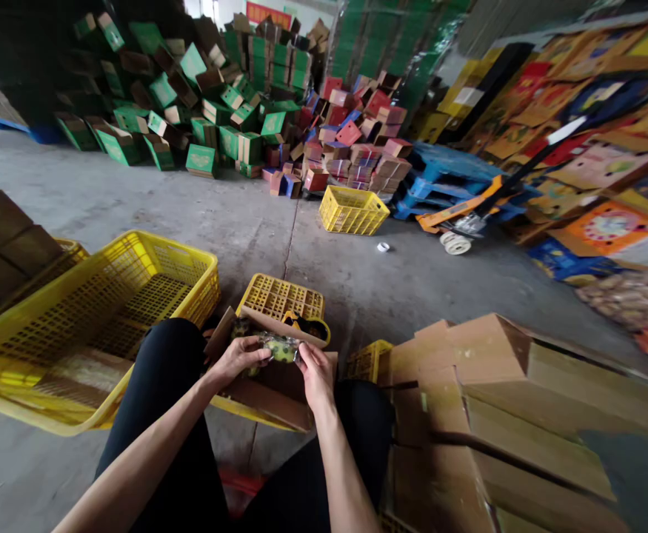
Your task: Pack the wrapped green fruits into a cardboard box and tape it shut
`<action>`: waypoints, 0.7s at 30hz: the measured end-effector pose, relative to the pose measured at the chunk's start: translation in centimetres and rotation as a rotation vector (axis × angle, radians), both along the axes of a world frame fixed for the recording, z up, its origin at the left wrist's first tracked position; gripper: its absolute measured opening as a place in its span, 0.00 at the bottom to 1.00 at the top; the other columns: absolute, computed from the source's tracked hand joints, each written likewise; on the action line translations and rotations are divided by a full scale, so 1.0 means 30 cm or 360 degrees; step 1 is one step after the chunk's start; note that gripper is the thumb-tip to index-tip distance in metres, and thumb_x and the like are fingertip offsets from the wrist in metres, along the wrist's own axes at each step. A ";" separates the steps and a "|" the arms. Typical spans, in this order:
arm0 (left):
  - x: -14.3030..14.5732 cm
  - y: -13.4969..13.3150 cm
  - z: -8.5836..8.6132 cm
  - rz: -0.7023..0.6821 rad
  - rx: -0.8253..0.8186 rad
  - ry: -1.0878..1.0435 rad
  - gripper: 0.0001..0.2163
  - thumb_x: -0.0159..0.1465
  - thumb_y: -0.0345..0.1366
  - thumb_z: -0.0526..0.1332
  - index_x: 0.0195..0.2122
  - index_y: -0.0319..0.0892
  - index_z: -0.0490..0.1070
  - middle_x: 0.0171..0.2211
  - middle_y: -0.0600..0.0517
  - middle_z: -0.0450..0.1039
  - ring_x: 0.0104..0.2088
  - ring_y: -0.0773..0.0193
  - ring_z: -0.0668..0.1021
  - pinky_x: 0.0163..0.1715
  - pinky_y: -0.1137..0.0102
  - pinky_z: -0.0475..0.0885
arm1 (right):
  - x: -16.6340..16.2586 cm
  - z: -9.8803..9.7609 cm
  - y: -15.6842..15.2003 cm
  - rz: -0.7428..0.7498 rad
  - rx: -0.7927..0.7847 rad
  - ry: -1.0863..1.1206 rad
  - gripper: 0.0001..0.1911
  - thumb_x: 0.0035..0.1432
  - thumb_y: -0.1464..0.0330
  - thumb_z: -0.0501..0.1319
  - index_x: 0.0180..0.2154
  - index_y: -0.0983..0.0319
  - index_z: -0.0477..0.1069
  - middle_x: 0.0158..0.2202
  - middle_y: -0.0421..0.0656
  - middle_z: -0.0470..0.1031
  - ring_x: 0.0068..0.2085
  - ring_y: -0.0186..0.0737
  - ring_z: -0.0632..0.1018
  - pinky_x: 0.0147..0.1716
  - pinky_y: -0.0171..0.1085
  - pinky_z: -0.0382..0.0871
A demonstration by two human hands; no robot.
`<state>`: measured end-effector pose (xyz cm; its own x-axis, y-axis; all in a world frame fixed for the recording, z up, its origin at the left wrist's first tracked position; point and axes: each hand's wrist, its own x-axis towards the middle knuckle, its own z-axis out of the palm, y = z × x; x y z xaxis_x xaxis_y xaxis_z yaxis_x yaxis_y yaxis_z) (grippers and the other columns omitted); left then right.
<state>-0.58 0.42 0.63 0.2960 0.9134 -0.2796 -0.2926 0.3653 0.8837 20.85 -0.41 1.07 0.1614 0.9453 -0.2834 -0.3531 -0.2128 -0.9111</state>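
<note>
My left hand [238, 357] and my right hand [315, 370] both grip a small clear packet of green fruit [280, 348], one hand at each end. They hold it just above an open brown cardboard box [271, 385] that rests on a yellow crate [281, 297] between my knees. The box's inside is mostly hidden by my hands. A roll of yellow tape [309, 326] sits at the box's far right corner.
A large yellow plastic basket [95, 326] stands to my left, with brown cartons [7, 244] beyond it. Stacked flat brown cartons [518, 414] lie to my right. Further off are another yellow crate [352, 210], a pallet jack [468, 215] and heaps of green and red boxes [235, 111].
</note>
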 end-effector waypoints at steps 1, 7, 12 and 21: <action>0.000 0.000 0.004 0.0006 0.0005 0.0007 0.29 0.50 0.51 0.81 0.46 0.37 0.84 0.44 0.42 0.84 0.41 0.55 0.84 0.44 0.65 0.79 | 0.000 0.001 -0.002 0.0014 0.0009 -0.0007 0.24 0.46 0.50 0.79 0.39 0.60 0.84 0.46 0.49 0.86 0.49 0.51 0.84 0.46 0.42 0.80; -0.002 0.002 0.013 0.0066 0.0090 0.0057 0.25 0.53 0.52 0.80 0.43 0.37 0.84 0.39 0.46 0.83 0.35 0.61 0.81 0.38 0.69 0.77 | -0.010 0.016 -0.018 0.0299 -0.0028 0.0010 0.27 0.47 0.52 0.80 0.46 0.57 0.84 0.50 0.47 0.85 0.52 0.53 0.84 0.52 0.50 0.81; 0.000 0.001 -0.001 0.0051 0.0071 0.0067 0.26 0.53 0.52 0.80 0.44 0.38 0.83 0.41 0.45 0.84 0.38 0.56 0.83 0.40 0.66 0.79 | -0.009 0.016 -0.025 0.0319 0.0015 -0.0018 0.24 0.48 0.52 0.79 0.42 0.60 0.85 0.48 0.49 0.86 0.50 0.55 0.85 0.54 0.54 0.80; -0.008 0.008 -0.032 -0.0097 -0.0365 -0.0108 0.48 0.62 0.73 0.58 0.73 0.44 0.63 0.49 0.35 0.84 0.45 0.46 0.87 0.44 0.59 0.81 | 0.019 0.011 -0.014 0.0317 0.0294 -0.0195 0.17 0.51 0.60 0.77 0.43 0.56 0.87 0.60 0.49 0.81 0.65 0.60 0.76 0.67 0.57 0.67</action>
